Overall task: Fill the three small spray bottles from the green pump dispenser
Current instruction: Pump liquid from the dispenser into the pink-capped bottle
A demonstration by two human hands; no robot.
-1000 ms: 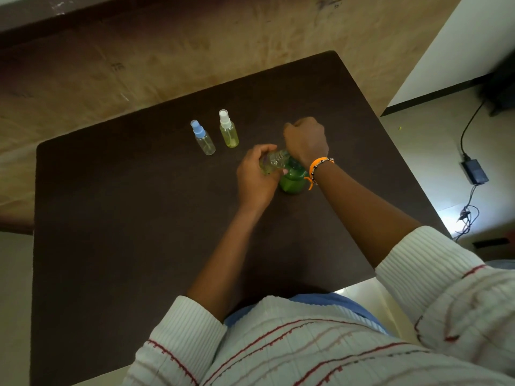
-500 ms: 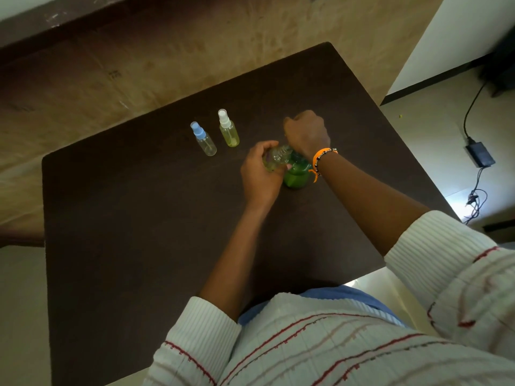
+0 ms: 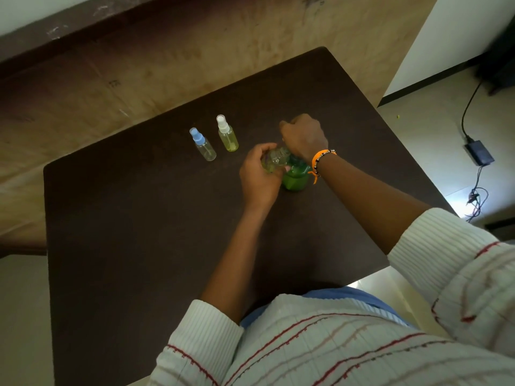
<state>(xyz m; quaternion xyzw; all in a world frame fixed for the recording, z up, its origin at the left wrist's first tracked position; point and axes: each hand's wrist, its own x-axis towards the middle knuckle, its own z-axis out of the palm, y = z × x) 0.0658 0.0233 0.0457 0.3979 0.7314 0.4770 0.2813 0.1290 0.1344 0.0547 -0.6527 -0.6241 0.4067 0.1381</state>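
**A:** Your left hand [image 3: 257,176] is curled round the third small spray bottle [image 3: 274,160], uncapped as far as I can tell, holding it tilted against the green pump dispenser [image 3: 295,178]. Keep its mouth right under the spout; I can't see the spout itself, your right hand [image 3: 305,137] covers it.

**B:** And the right hand?

**A:** It sits fisted on top of the pump, at 1 o'clock from the left hand. Whether your fingers wrap the pump head or just bear down on it, I can't tell from here. Press straight down, slowly, 1 full stroke at a time, so the dispenser doesn't skid on the dark table [image 3: 139,218]. My guess is that a fast stroke would overshoot that narrow neck.

**B:** How far along am I?

**A:** Judging by colour, the white-capped bottle [image 3: 228,135] at 10 o'clock from your hands looks filled with yellow-green liquid. The blue-capped bottle [image 3: 204,146] just left of it looks clear, so I'd take it as not yet filled. Both stand upright, near each other but apart. The bottle in your hand shows some green tint low down.

**B:** Any labels I should check?

**A:** None readable. All 3 small bottles look plain, and the dispenser shows no visible print. Your orange bracelet [image 3: 320,160] carries small beads, possibly letters, too small to read.
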